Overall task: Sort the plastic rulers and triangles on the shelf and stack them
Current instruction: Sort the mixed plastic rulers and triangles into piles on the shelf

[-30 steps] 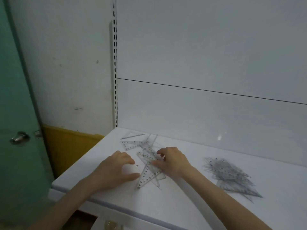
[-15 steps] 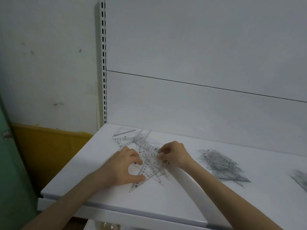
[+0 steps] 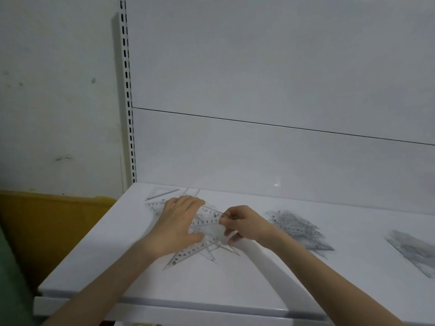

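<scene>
Left grip (image 3: 179, 228) shifted up onto loose pile (image 3: 188, 254), frame centre on shelf (image 3: 113, 269); fingers near flat, pressing rulers. Right grip (image 3: 244, 223) curled, pinching clear triangle (image 3: 207, 225) edge. Sorted stack (image 3: 297, 228) just right.

Only scale figures can be read here, all on the clear plastic of the loose pile (image 3: 211, 234). On the clear piece (image 3: 208, 220) lying between the left hand (image 3: 175, 228) and the right hand (image 3: 244, 225), a row runs 1 2 3 4 5, the digits seemingly reversed. Its twelve o'clock edge carries smaller figures, among them 1, 0, 1. The long triangle (image 3: 188, 254) pointing to seven o'clock bears a slanted row with 10, 9 and 8. At three o'clock, the near stack (image 3: 296, 228) and the far stack (image 3: 414, 250) show dark marks too blurred to read.
</scene>
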Demonstrator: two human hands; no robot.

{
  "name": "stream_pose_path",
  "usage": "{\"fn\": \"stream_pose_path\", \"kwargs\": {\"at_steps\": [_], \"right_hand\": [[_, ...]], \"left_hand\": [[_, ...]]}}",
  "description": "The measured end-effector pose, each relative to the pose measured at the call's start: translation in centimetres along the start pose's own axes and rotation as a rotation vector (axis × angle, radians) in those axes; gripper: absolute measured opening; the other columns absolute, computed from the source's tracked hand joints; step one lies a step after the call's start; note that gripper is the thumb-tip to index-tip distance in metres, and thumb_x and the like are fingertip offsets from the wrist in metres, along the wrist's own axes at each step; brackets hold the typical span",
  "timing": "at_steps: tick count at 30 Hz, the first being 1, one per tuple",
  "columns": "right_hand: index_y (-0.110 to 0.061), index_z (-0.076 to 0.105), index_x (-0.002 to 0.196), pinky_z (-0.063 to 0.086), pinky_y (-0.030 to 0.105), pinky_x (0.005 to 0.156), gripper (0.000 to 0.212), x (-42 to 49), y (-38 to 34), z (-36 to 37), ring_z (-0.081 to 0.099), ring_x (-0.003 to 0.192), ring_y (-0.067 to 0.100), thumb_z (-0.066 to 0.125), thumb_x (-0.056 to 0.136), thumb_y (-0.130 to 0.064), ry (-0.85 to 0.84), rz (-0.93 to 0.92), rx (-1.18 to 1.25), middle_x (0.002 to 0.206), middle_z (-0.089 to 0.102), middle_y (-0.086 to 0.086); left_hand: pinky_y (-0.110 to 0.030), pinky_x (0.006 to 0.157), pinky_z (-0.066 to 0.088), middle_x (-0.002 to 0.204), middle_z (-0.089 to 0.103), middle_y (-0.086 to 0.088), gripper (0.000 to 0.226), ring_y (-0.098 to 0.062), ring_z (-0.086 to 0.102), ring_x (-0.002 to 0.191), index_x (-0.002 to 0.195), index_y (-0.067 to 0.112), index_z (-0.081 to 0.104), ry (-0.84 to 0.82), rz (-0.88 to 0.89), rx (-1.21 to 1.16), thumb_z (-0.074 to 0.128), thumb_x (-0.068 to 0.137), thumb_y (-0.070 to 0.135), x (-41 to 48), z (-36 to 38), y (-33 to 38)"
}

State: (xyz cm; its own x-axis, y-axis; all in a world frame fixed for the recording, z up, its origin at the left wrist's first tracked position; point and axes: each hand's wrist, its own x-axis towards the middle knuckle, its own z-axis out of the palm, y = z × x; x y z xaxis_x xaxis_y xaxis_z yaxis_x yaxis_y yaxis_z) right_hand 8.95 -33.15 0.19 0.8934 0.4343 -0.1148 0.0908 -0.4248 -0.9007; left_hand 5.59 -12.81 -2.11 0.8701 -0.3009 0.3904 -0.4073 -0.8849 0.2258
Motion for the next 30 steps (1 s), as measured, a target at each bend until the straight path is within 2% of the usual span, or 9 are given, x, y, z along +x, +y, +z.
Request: {"fn": "stream_pose_path", "kwargs": {"at_steps": [3, 6, 9, 12, 17, 20, 24, 27, 30], "right_hand": [[-0.001, 0.056, 0.09, 0.056, 0.027, 0.054, 0.011, -1.2, -0.3, -0.8, 0.062, 0.066, 0.014, 0.057, 0.095, -0.01, -0.06, -0.022, 0.1, 0.085, 0.053, 0.007], [0.004, 0.056, 0.108, 0.056, 0.029, 0.051, 0.019, -2.3, 0.1, -1.8, 0.064, 0.062, 0.017, 0.061, 0.091, -0.001, -0.015, -0.038, 0.154, 0.081, 0.054, 0.01], [-0.001, 0.05, 0.122, 0.054, 0.029, 0.048, 0.039, -3.6, 1.3, -3.4, 0.066, 0.063, 0.02, 0.064, 0.086, 0.004, 0.019, -0.038, 0.206, 0.071, 0.056, 0.007], [-0.011, 0.044, 0.13, 0.052, 0.028, 0.05, 0.049, -5.4, 2.7, -5.3, 0.066, 0.067, 0.019, 0.064, 0.087, 0.003, 0.104, -0.002, 0.258, 0.074, 0.058, 0.005], [-0.008, 0.065, 0.11, 0.048, 0.024, 0.049, 0.024, -8.4, 5.1, -10.2, 0.055, 0.058, 0.009, 0.051, 0.093, 0.0, 0.276, 0.041, 0.145, 0.078, 0.056, 0.005], [-0.009, 0.069, 0.104, 0.04, 0.02, 0.048, 0.02, -10.5, 6.6, -13.3, 0.052, 0.061, 0.01, 0.054, 0.096, -0.019, 0.326, 0.076, 0.069, 0.079, 0.06, -0.001], [-0.013, 0.072, 0.098, 0.041, 0.019, 0.051, 0.042, -13.8, 8.9, -18.1, 0.05, 0.068, 0.011, 0.064, 0.084, -0.052, 0.331, 0.107, 0.115, 0.094, 0.066, 0.002], [-0.008, 0.073, 0.097, 0.042, 0.021, 0.054, 0.046, -16.3, 11.7, -23.0, 0.05, 0.066, 0.01, 0.065, 0.084, -0.051, 0.364, 0.118, 0.078, 0.091, 0.064, 0.001], [0.002, 0.068, 0.087, 0.039, 0.018, 0.054, 0.05, -18.9, 15.4, -28.4, 0.042, 0.052, 0.01, 0.064, 0.086, -0.047, 0.457, 0.162, -0.086, 0.071, 0.051, 0.004]], "left_hand": [[-0.02, 0.092, 0.02, 0.124, 0.047, 0.011, 0.068, -0.009, 0.035, 0.118, 0.128, 0.024, 0.049, 0.037, 0.031, 0.0, 0.046, 0.07, 0.059, 0.9, -0.6, 0.8], [-0.016, 0.072, 0.028, 0.109, 0.047, 0.01, 0.042, -0.008, 0.04, 0.099, 0.113, 0.022, 0.048, -0.003, 0.02, 0.015, 0.065, 0.077, 0.038, 1.4, -1.1, 2.2], [-0.016, 0.059, 0.028, 0.092, 0.049, 0.009, 0.035, -0.011, 0.046, 0.08, 0.099, 0.022, 0.043, 0.028, -0.052, 0.031, 0.064, 0.076, 0.038, 2.1, -0.9, 3.5], [-0.023, 0.053, 0.03, 0.083, 0.048, 0.011, 0.038, -0.01, 0.048, 0.071, 0.103, 0.026, 0.041, 0.076, -0.172, -0.018, 0.065, 0.077, 0.041, 3.0, -0.7, 4.8], [-0.03, 0.062, 0.034, 0.073, 0.047, 0.01, 0.038, -0.018, 0.051, 0.074, 0.102, 0.028, 0.052, 0.066, -0.175, -0.05, 0.06, 0.079, 0.056, 5.3, 0.7, 8.6], [-0.031, 0.071, 0.035, 0.084, 0.054, 0.004, 0.049, -0.02, 0.052, 0.082, 0.106, 0.031, 0.055, 0.015, -0.131, -0.087, 0.05, 0.076, 0.069, 7.2, 2.1, 11.8], [-0.03, 0.08, 0.035, 0.111, 0.058, 0.0, 0.055, -0.02, 0.053, 0.099, 0.127, 0.026, 0.051, -0.042, -0.055, -0.162, 0.043, 0.088, 0.063, 9.8, 4.6, 16.6], [-0.032, 0.081, 0.038, 0.107, 0.057, -0.002, 0.071, -0.023, 0.055, 0.101, 0.119, 0.025, 0.054, -0.085, -0.031, -0.235, 0.023, 0.075, 0.071, 11.6, 6.9, 21.6], [-0.03, 0.08, 0.035, 0.1, 0.054, 0.002, 0.085, -0.022, 0.055, 0.101, 0.119, 0.026, 0.053, -0.108, -0.018, -0.229, 0.008, 0.063, 0.071, 13.3, 9.7, 26.5]]}}
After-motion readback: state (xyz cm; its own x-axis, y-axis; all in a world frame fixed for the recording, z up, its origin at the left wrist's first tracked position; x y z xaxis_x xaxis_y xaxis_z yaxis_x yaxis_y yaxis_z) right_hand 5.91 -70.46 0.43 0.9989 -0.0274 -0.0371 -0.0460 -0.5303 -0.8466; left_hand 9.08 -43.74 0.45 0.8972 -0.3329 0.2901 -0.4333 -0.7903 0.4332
